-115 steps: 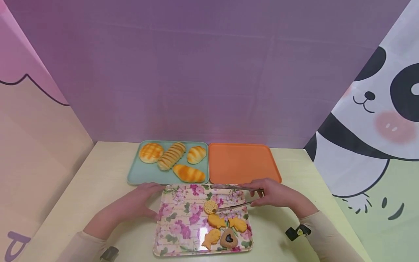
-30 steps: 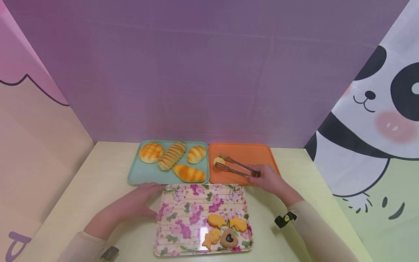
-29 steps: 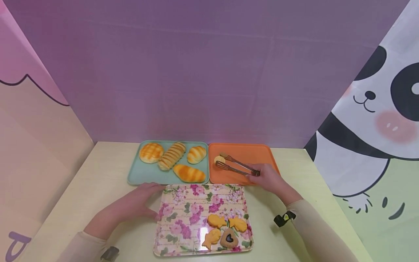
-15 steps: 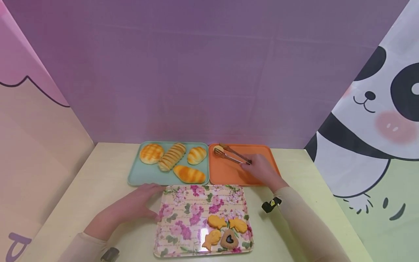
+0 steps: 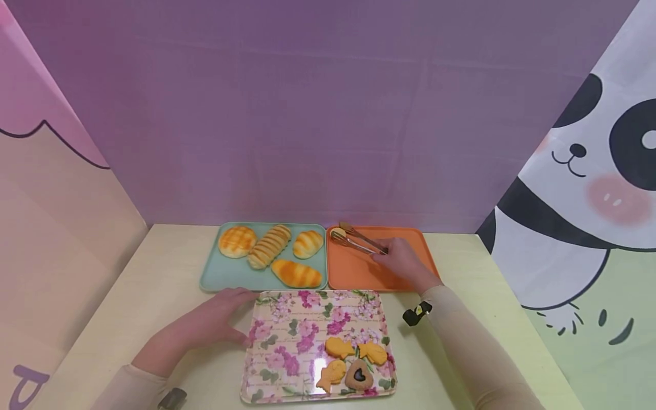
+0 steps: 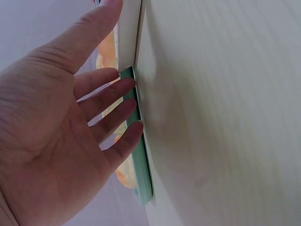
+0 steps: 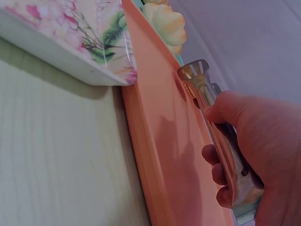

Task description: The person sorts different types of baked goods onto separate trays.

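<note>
My right hand (image 5: 402,262) grips metal tongs (image 5: 370,241) over the orange tray (image 5: 379,279). A round cookie (image 5: 337,232) is between the tong tips at the tray's back left corner. In the right wrist view, thumb and fingers wrap the tongs (image 7: 221,141). My left hand (image 5: 220,319) lies at the left side of the floral tray (image 5: 287,336), its thumb at the rim. Seen from the left wrist, that hand (image 6: 61,127) has its fingers spread and holds nothing. Fish-shaped cookies (image 5: 338,346) and a brown cookie with a dark heart (image 5: 359,374) lie on the floral tray's front right.
A green tray (image 5: 220,276) stands left of the orange one, carrying several breads, among them a round bun (image 5: 237,241) and a long striped loaf (image 5: 269,246). A purple backdrop (image 5: 328,114) rises behind the table (image 5: 154,273). The floral tray stands in front of both others.
The right hand has carried the round cookie in the tongs from the floral tray to the orange tray, then further back and left there. The left hand has stayed put.
</note>
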The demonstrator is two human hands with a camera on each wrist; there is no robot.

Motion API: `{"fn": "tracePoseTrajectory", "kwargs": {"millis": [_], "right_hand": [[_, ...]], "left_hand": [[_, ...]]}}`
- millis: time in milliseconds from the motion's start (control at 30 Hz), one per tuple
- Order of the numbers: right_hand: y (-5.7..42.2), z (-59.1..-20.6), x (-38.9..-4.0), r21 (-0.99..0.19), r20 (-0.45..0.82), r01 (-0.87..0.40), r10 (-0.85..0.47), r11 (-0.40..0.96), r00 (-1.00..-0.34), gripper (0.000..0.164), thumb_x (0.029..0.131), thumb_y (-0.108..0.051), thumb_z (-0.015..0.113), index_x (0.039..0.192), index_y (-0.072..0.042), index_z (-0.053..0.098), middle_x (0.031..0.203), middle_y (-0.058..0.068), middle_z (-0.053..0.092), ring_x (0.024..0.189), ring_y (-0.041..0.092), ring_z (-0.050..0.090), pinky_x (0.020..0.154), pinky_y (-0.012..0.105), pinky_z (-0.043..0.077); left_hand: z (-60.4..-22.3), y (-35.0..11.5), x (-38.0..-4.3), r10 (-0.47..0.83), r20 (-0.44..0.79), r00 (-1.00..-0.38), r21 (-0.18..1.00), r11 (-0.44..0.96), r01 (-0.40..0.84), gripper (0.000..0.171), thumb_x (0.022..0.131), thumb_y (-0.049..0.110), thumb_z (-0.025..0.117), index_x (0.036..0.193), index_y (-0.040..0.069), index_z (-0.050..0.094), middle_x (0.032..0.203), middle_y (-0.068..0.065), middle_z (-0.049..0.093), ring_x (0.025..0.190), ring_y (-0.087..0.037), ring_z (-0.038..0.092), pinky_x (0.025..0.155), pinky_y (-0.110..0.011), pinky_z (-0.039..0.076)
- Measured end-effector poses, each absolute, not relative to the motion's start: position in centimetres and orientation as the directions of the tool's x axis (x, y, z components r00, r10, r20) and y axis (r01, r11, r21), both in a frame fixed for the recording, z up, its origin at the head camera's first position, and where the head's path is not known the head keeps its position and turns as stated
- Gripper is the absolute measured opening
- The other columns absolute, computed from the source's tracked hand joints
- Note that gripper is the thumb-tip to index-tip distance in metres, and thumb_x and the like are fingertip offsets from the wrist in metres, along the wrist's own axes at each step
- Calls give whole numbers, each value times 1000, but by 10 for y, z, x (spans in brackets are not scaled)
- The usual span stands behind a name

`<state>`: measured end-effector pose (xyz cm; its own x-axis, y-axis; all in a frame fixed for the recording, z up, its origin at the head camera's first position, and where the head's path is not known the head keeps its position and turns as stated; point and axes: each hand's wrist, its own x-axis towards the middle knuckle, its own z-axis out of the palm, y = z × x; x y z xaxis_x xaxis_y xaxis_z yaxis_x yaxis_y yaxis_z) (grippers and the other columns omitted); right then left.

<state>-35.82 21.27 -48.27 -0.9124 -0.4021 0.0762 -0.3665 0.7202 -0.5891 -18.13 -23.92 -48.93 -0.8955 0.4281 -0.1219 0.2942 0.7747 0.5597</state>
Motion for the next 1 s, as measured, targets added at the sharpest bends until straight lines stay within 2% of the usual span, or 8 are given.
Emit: {"fn": "tracePoseTrajectory", "kwargs": {"millis": [400, 533, 633, 833, 1000], "right_hand": [[209, -481, -357, -615, 26, -319, -386, 721, -922, 37, 102, -15, 79, 136, 0, 77, 59, -4, 52, 50, 10, 38, 46, 24, 27], [209, -483, -357, -629, 20, -294, -363, 720, -932, 46, 101, -16, 80, 143, 2, 72, 62, -3, 56, 52, 10, 41, 47, 24, 32], [210, -484, -357, -644, 19, -275, -345, 713, -938, 50, 100, -16, 81, 146, 1, 69, 64, -1, 59, 53, 11, 44, 48, 25, 35], [212, -486, -356, -667, 17, -270, -348, 695, -937, 48, 100, -17, 82, 143, 1, 71, 66, 1, 61, 55, 13, 46, 48, 26, 36], [217, -485, -350, -661, 28, -286, -358, 693, -933, 53, 102, -19, 81, 150, -4, 68, 73, 2, 63, 58, 15, 49, 51, 27, 38]], "left_hand": [[-488, -238, -180, 425, -120, -897, 553, 779, 295, 103, 77, 47, 100, 160, 5, 56, 163, -21, 54, 153, -52, 43, 125, -71, 36], [-488, -238, -180, 427, -115, -897, 556, 776, 298, 103, 77, 46, 100, 160, 4, 55, 163, -21, 54, 153, -52, 43, 125, -71, 36], [-488, -238, -179, 427, -109, -898, 553, 777, 302, 102, 78, 45, 100, 160, 4, 56, 163, -22, 54, 153, -52, 43, 125, -71, 36], [-485, -237, -178, 428, -109, -897, 552, 776, 304, 102, 77, 44, 100, 159, 3, 56, 162, -22, 54, 152, -53, 43, 125, -71, 36], [-484, -237, -179, 433, -117, -894, 556, 774, 302, 102, 78, 45, 100, 159, 3, 55, 163, -22, 54, 153, -52, 43, 125, -71, 36]]}}
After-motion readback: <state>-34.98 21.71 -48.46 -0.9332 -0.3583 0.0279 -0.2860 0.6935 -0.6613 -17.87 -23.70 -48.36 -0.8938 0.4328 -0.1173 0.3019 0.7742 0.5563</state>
